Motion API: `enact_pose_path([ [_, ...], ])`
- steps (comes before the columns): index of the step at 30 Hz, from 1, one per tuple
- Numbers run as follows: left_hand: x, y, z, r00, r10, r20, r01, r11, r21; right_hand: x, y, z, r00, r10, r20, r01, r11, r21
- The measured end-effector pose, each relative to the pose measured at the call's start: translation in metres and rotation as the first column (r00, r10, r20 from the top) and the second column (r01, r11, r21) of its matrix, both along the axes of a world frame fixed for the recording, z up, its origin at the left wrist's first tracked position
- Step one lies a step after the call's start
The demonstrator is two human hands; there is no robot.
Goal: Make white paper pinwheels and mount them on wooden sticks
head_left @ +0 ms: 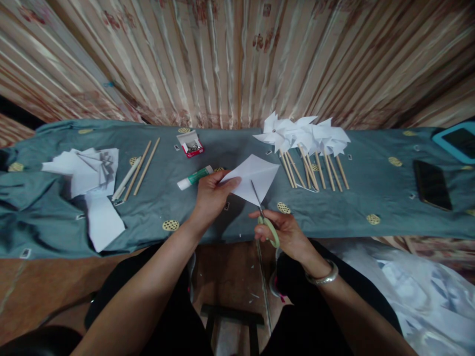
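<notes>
My left hand (212,197) pinches a white square of paper (253,178) by its left corner, holding it above the table's front edge. My right hand (282,231) grips green-handled scissors (264,217), and their blades cut into the paper from its lower edge. A silver bangle sits on my right wrist. A glue stick (194,177) lies just left of my left hand.
A teal cloth (371,198) covers the table. Finished white pinwheels (304,136) on wooden sticks lie at the back right. At the left are paper sheets (87,173) and loose sticks (143,167). A small red box of pins (191,144), a phone (432,185) and a tablet (458,141) also rest there.
</notes>
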State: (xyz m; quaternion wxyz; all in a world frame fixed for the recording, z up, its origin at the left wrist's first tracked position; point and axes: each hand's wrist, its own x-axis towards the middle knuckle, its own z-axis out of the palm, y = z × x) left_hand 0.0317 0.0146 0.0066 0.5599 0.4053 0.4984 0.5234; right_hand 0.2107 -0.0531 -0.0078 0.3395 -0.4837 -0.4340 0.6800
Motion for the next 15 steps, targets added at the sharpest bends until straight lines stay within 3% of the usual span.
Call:
enact_pose_path([
  [15, 0.0007, -0.0017, 0.0014, 1.000, -0.009, 0.008, 0.009, 1.000, 0.001, 0.0004, 0.0001, 0.0024, 1.000, 0.019, 0.021, -0.019, 1.000, 0.006],
])
